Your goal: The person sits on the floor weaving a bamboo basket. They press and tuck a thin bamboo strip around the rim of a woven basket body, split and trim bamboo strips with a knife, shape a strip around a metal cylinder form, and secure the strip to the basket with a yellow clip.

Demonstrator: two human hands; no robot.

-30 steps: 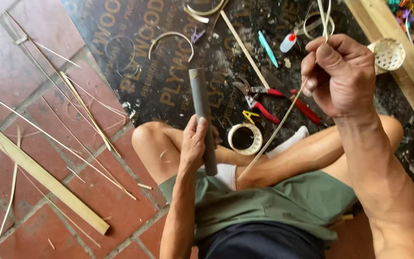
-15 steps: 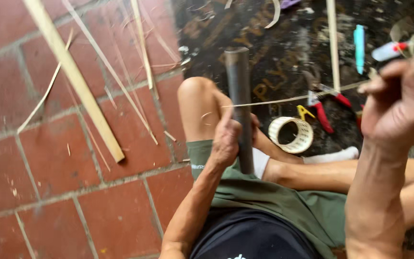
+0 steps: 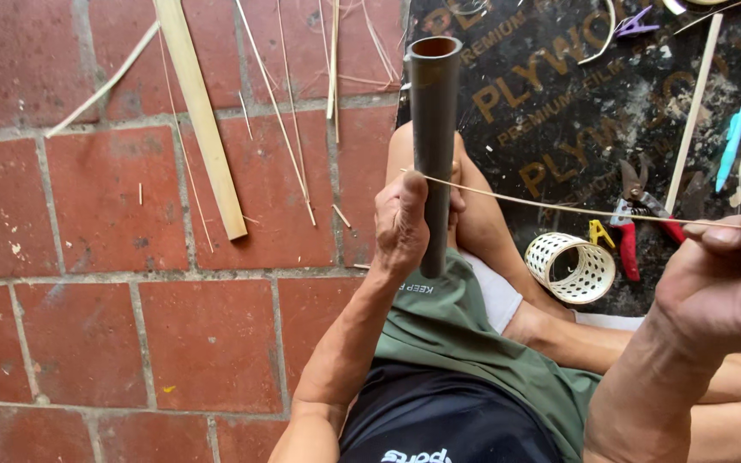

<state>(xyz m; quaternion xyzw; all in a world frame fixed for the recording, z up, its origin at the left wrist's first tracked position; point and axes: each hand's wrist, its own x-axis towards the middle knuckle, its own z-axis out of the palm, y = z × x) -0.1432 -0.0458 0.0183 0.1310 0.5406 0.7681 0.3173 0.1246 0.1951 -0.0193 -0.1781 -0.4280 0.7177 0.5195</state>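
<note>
My left hand (image 3: 405,225) grips a grey plastic pipe (image 3: 433,111), held upright over my knee with its open end pointing away. A thin bamboo strip (image 3: 559,207) lies across the pipe just above my left thumb and stretches rightward to my right hand (image 3: 726,279), which pinches its far end between thumb and fingers. The strip is pulled taut between both hands. I sit cross-legged on the floor in green shorts.
A dark printed plywood board (image 3: 559,94) lies ahead with red-handled pliers (image 3: 632,231), a small woven white ring (image 3: 569,267), a blue pen (image 3: 731,146) and a long stick (image 3: 692,111). On the red brick floor (image 3: 87,197), a flat bamboo slat (image 3: 199,111) and several thin splints lie to the left.
My view has shifted left and closer. The right hand has dropped lower and to the right, drawing the strip out nearly level across the pipe, which the left hand keeps holding.
</note>
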